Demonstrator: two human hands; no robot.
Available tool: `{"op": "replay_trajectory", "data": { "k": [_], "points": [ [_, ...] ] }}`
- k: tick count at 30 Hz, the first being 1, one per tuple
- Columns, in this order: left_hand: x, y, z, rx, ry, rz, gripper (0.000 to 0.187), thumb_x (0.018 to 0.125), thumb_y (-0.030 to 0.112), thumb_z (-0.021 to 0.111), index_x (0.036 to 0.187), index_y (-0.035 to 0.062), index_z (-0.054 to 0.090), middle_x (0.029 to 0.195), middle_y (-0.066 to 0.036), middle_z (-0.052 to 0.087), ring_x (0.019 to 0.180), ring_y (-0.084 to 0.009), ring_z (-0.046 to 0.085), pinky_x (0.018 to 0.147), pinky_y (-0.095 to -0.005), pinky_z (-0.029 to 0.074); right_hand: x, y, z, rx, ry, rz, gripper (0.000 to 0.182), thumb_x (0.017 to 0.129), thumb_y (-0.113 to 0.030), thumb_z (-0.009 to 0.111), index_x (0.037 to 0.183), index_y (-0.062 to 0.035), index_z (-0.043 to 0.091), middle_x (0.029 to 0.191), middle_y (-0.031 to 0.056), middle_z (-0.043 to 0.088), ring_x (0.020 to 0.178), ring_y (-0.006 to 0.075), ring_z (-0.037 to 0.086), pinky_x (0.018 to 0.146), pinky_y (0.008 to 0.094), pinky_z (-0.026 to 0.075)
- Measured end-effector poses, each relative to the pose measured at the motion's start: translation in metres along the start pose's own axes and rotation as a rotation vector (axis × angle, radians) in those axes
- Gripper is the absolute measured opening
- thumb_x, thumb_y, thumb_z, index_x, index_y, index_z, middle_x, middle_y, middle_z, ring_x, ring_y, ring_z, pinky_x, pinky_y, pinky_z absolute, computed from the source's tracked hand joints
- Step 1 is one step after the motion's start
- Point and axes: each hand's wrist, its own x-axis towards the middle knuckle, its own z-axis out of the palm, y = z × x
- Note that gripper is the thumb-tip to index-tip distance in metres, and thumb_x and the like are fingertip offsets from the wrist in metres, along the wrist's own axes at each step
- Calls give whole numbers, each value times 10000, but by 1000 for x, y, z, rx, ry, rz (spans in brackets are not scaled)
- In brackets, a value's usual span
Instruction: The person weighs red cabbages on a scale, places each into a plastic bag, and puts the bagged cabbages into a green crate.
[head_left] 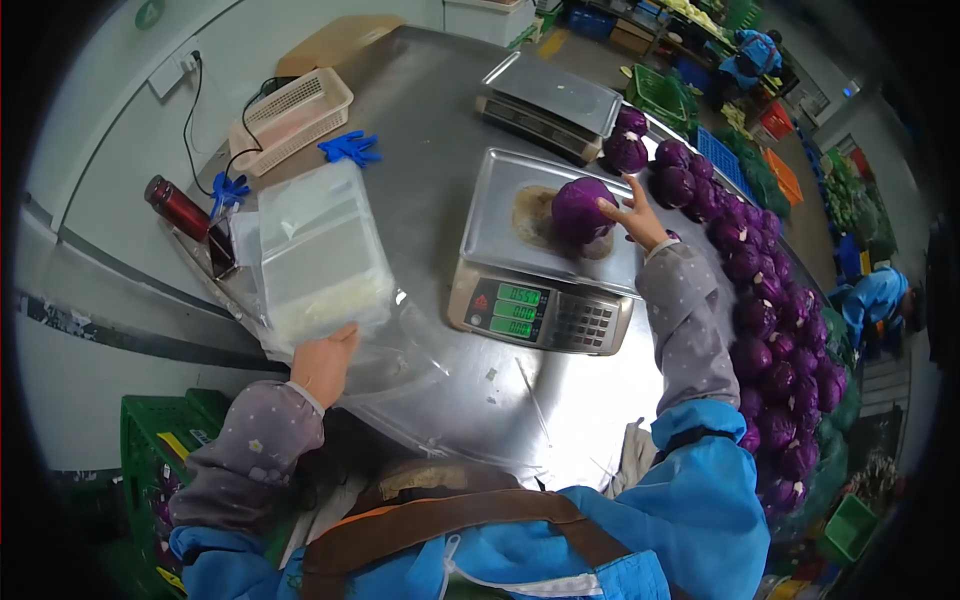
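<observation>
A red cabbage (pixel 580 212) rests on the metal pan of a digital scale (pixel 480 225). My right hand (pixel 640 218) grips it from the right, thumb and fingers against its side. Green figures glow on the scale's display (pixel 518 310). To the left lies a stack of clear plastic bags (pixel 325 250). At its near edge my left hand (pixel 325 368) is closed on a plastic bag (pixel 385 350), fingers pressed together; the fingertips are partly hidden. Loose clear film spreads from there over the steel table (pixel 450 400).
Many red cabbages (pixel 770 330) are heaped along the right side. A second scale (pixel 550 95) stands behind the first. On the left are a plastic basket (pixel 300 115), blue gloves (pixel 350 148), a red flask (pixel 178 207) and a phone (pixel 222 245). Green crates (pixel 160 430) stand below left.
</observation>
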Motion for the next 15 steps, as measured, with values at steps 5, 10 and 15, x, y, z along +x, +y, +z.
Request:
{"op": "replay_trajectory", "data": {
  "k": [5,10,15],
  "points": [
    [5,32,-26,8,77,35,422,719,19,514,1139,50,524,1215,-77,529,686,-278,624,611,-386,492,24,-1,21,198,-17,204,984,596,-524,780,1350,-100,312,1222,226,463,1097,340,506,862,412,447],
    [-4,45,56,65,-173,79,411,794,56,467,1204,29,466,1126,-82,565,613,-250,627,544,-394,491,55,31,43,354,-10,-114,683,604,-290,815,1165,-41,514,1076,110,571,981,184,551,862,303,441],
    [-16,77,125,-104,-294,-141,507,824,126,455,1321,75,371,1018,-166,623,587,-276,638,542,-425,506,-69,19,74,1320,-528,33,737,758,-321,639,1336,-8,304,1295,163,418,1217,270,412,1028,406,338]
  ]
}}
